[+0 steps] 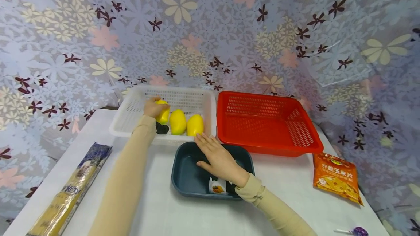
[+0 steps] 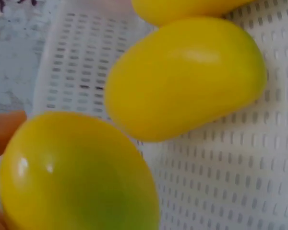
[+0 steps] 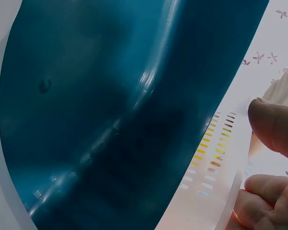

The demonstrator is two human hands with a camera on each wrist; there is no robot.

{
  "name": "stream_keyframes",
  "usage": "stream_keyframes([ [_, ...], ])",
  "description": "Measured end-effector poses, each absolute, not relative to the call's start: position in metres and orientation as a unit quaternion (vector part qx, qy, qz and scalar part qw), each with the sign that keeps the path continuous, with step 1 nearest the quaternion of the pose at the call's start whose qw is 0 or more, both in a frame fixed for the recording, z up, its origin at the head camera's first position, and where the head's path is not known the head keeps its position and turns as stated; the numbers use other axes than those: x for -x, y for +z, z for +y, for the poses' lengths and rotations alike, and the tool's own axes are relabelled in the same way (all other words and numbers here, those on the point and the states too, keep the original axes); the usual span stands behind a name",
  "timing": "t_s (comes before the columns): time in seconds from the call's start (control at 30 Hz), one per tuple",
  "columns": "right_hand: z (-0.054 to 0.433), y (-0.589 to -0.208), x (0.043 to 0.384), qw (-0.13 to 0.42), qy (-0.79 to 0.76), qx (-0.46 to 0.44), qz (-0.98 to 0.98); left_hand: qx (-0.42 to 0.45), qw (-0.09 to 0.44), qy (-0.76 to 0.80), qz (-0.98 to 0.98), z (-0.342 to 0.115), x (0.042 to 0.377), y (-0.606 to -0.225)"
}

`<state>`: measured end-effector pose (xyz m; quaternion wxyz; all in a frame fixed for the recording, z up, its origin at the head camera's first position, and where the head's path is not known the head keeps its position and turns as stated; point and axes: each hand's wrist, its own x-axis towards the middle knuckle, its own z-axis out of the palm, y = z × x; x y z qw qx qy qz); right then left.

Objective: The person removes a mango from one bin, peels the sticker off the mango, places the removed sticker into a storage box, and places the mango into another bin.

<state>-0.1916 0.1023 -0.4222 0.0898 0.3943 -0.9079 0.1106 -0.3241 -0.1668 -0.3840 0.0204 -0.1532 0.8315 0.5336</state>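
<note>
In the head view my left hand (image 1: 155,107) grips a yellow mango (image 1: 163,114) at the left part of the white basket (image 1: 131,95). The left wrist view shows this held mango (image 2: 81,177) close up, tinged green, with fingertips at its left side. Two more mangoes lie to its right in the basket, a middle one (image 1: 178,122) and a right one (image 1: 195,125). My right hand (image 1: 220,159) reaches over the dark teal bin (image 1: 188,177), fingers extended to the white basket's front rim, thumb spread apart. The right wrist view shows its thumb (image 3: 276,129) beside that rim.
A red basket (image 1: 262,126) stands right of the white one. On the white table (image 1: 183,217) lie a long noodle packet (image 1: 72,188) at left, an orange snack bag (image 1: 337,177) at right and a purple lollipop (image 1: 359,231) near the front right.
</note>
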Motion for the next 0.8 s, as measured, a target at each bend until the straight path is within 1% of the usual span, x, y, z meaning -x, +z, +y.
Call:
stream_keyframes([
  [0.1,0.1,-0.422,0.191,0.09,0.114,-0.397,-0.906,0.162,0.027,0.505,0.847,-0.166,0.323,-0.387],
  [0.3,0.1,-0.421,0.187,0.076,0.123,-0.394,-0.908,0.177,0.068,0.486,0.853,-0.164,0.325,-0.397],
  [0.47,0.101,-0.419,0.187,0.072,0.127,-0.393,-0.908,0.17,0.065,0.489,0.853,-0.161,0.323,-0.395],
  [0.6,0.101,-0.419,0.189,0.071,0.124,-0.392,-0.909,0.157,0.063,0.461,0.871,-0.16,0.324,-0.391],
  [0.8,0.104,-0.418,0.191,0.066,0.125,-0.391,-0.91,0.135,0.082,0.433,0.887,-0.158,0.331,-0.386],
])
